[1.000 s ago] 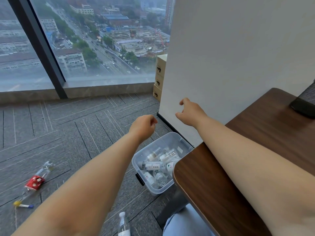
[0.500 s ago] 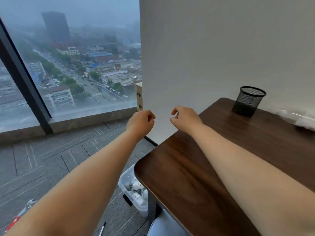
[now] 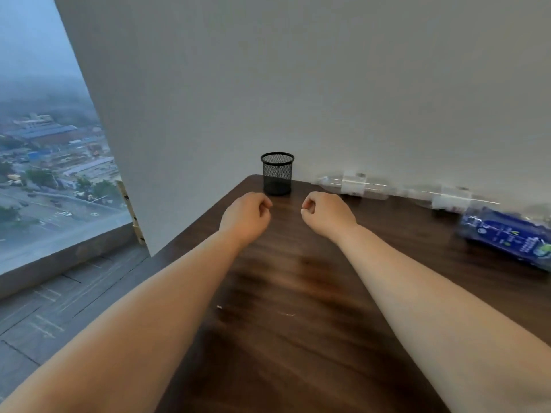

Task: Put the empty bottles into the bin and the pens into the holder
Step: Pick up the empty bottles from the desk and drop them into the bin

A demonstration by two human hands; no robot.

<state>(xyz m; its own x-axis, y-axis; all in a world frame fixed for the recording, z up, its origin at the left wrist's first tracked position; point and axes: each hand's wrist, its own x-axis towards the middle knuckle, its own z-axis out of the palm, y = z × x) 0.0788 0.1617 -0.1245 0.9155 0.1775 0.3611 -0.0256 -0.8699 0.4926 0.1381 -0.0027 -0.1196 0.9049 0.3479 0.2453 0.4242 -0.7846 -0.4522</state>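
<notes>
My left hand (image 3: pixel 246 217) and right hand (image 3: pixel 326 214) hang side by side over the desk (image 3: pixel 298 293), both curled into loose fists with the fingers tucked under, and as far as I can see neither one holds anything. Just beyond them, near the far corner of the desk and close to the wall (image 3: pixel 298 84), the black mesh holder (image 3: pixel 277 173) stands upright; I can only see part of its inside from here, and no pen sticks out above its rim. I see no pen anywhere in this view, so I judge that half of the job is not yet finished, or at least I cannot confirm it. To my right, along the foot of the wall, lie two clear bottles on their sides, one (image 3: pixel 351 184) nearer the holder and another (image 3: pixel 450 198) further right, both blurred. Nearer me on the right edge lies a bottle with a blue label (image 3: pixel 507 234), also on its side. The bin is out of sight. So at least three bottles are left on the desk to carry off, and I reckon the nearest clear one is my next reach.
</notes>
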